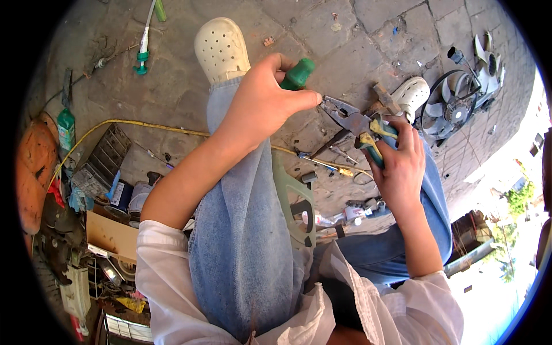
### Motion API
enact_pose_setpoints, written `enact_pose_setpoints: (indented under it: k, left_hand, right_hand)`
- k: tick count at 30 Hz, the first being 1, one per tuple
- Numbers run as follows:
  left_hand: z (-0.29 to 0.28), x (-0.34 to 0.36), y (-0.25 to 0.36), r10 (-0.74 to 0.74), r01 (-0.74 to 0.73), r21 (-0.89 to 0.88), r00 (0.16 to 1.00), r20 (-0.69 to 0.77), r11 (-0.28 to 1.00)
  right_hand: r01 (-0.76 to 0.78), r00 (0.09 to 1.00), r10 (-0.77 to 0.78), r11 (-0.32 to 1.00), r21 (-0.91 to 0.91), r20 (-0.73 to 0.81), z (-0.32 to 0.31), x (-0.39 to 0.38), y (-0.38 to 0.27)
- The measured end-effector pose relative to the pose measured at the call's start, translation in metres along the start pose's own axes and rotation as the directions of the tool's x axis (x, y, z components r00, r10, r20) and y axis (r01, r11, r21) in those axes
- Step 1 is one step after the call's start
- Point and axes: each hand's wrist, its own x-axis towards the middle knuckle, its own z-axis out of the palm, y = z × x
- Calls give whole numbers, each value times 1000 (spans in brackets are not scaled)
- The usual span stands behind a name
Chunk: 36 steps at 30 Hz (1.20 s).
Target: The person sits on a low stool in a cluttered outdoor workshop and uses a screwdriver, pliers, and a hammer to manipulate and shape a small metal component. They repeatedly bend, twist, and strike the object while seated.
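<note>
My left hand (267,106) holds a green handle (298,75); whatever extends from it is hidden behind my fingers. My left thumb is at the tip of the grey pliers (345,115); I cannot tell whether it touches them or a small piece between. My right hand (399,164) grips the pliers by their green and yellow handles, with the jaws pointing toward my left hand. Just behind the pliers is a hammer (386,99) beside my right shoe (413,89). Below them, small tools (339,169) lie on the paving.
A radiator fan (457,114) sits at right. A yellow cord (155,125) crosses the paving. At left are a cardboard box (109,236), a dark crate (106,152), a green bottle (65,129) and an orange object (35,172). A pale green plastic stool (290,192) is between my legs.
</note>
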Motion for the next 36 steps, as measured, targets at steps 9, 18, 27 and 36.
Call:
enact_pose_setpoints:
  k: [9, 18, 27, 36]
  left_hand:
    - [-9, -4, 9, -207, 279, -312, 947, 244, 908]
    - [-10, -10, 15, -243, 374, -377, 904, 351, 848]
    - [-6, -3, 5, -197, 256, -362, 961, 192, 896]
    - [-5, -1, 2, -188, 247, -354, 963, 194, 902]
  right_hand:
    - [25, 999, -31, 976, 215, 23, 14, -9, 2]
    - [70, 997, -68, 918, 391, -21, 28, -13, 8]
    - [41, 998, -27, 940, 338, -48, 26, -6, 7]
    - [25, 998, -10, 970, 241, -64, 22, -4, 1]
